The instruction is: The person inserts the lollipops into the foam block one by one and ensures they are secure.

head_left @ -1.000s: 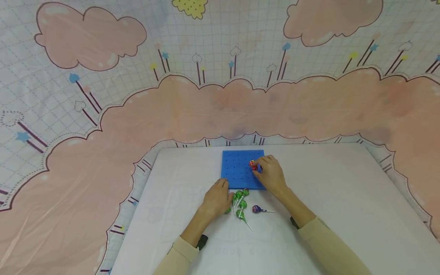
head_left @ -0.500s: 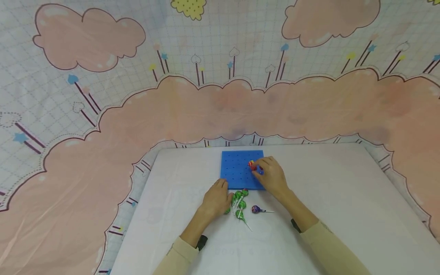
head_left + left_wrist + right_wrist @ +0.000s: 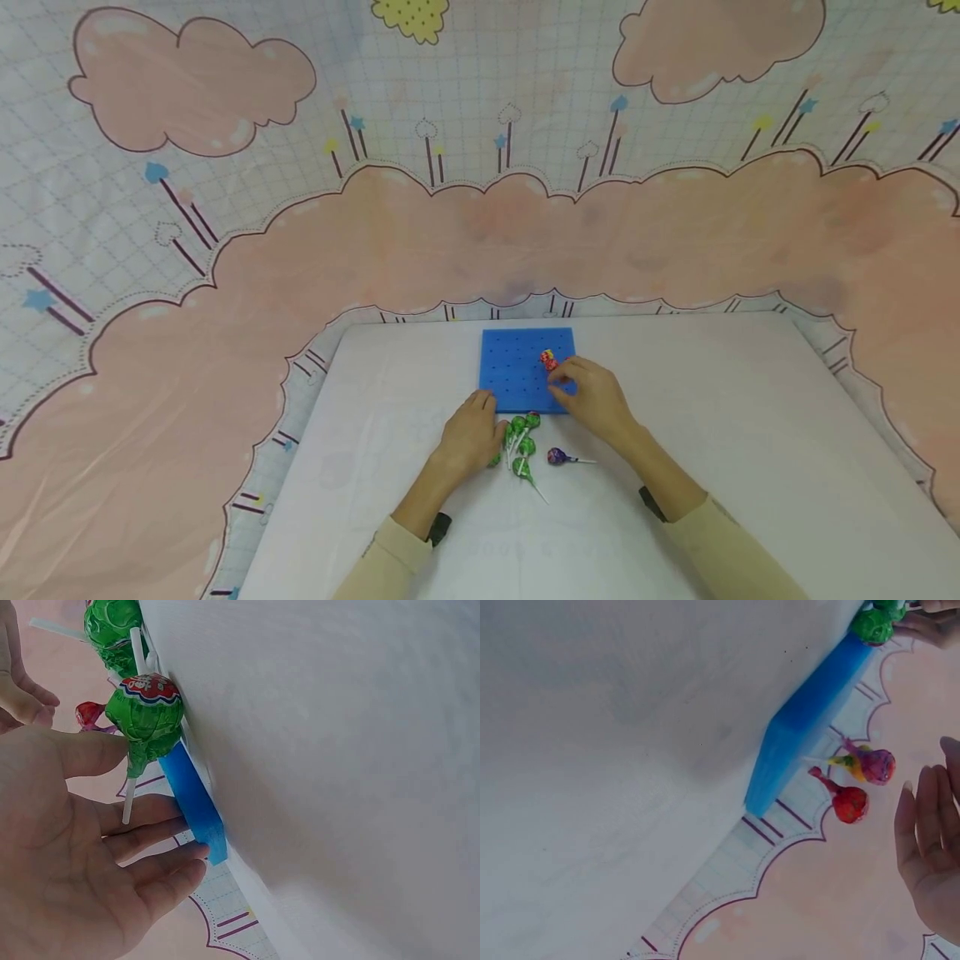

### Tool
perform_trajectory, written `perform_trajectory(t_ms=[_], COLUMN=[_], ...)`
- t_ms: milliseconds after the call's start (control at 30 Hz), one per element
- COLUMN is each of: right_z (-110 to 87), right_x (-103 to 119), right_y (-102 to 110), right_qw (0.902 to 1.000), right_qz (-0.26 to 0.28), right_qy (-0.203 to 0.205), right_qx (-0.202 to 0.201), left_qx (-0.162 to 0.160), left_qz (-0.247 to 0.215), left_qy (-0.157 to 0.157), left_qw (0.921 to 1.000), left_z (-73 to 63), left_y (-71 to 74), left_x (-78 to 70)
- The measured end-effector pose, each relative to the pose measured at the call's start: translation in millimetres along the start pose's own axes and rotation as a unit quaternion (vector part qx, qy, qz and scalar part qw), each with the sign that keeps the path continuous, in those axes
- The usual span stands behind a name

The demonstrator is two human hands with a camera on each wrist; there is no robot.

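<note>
A blue board dotted with small holes lies on the white table. Lollipops stand in it by their sticks: a red one and, beside it, a purple-pink one with yellow wrapping overlapping it. My right hand is just in front of them, fingers extended and holding nothing in the right wrist view. My left hand rests at the board's near left corner, fingertips against its edge in the left wrist view. Its thumb is right at a green lollipop. Several green lollipops lie beside this hand, some partly hidden by it.
A purple lollipop lies apart on the table, right of the green ones, its stick pointing right. Behind the far edge of the white table hangs a printed cloth with clouds.
My right hand has let go of the red and yellow lollipop and drawn back slightly toward me; the lollipop stays standing in the board. The left hand keeps its place.
</note>
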State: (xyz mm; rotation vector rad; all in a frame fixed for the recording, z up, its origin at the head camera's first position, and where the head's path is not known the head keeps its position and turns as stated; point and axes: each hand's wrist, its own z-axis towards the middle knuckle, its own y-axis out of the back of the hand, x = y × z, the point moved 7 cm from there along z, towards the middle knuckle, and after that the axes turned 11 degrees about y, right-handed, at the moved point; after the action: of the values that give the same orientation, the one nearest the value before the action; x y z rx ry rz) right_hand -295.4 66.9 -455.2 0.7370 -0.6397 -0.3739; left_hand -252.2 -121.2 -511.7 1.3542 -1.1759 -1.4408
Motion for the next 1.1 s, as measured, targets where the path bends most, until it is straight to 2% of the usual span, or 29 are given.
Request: perform_trajectory(t_ms=[133,300,567,900,1100], right_z=[-5.6,-12.4,-23.0,-33.6,-39.2], right_x=[5,9,12,13,14], right_y=[0,-5,-14,-22,-27], right_qw=[0.9993,0.9958,0.9882,0.9759,0.9648], right_qz=[0.024,0.035,0.025,0.028,0.053], right_qy=[-0.007,-0.021,-0.027,-0.044,-0.064], right_qx=[0.027,0.082,0.148,0.212,0.250], left_qx=[0.000,0.002,0.009,0.005,0.000], left_qz=[-0.003,0.000,-0.001,0.002,0.004], left_qy=[0.001,0.003,0.008,0.010,0.006], left_qw=[1.0000,1.0000,0.9999,0.9999,1.0000], left_z=[-0.4,-0.8,-0.7,-1.4,-2.1], left_y=[1.2,2.4,2.0,3.8,3.7], left_x=[-0.7,-1.5,-1.6,-2.9,-3.5])
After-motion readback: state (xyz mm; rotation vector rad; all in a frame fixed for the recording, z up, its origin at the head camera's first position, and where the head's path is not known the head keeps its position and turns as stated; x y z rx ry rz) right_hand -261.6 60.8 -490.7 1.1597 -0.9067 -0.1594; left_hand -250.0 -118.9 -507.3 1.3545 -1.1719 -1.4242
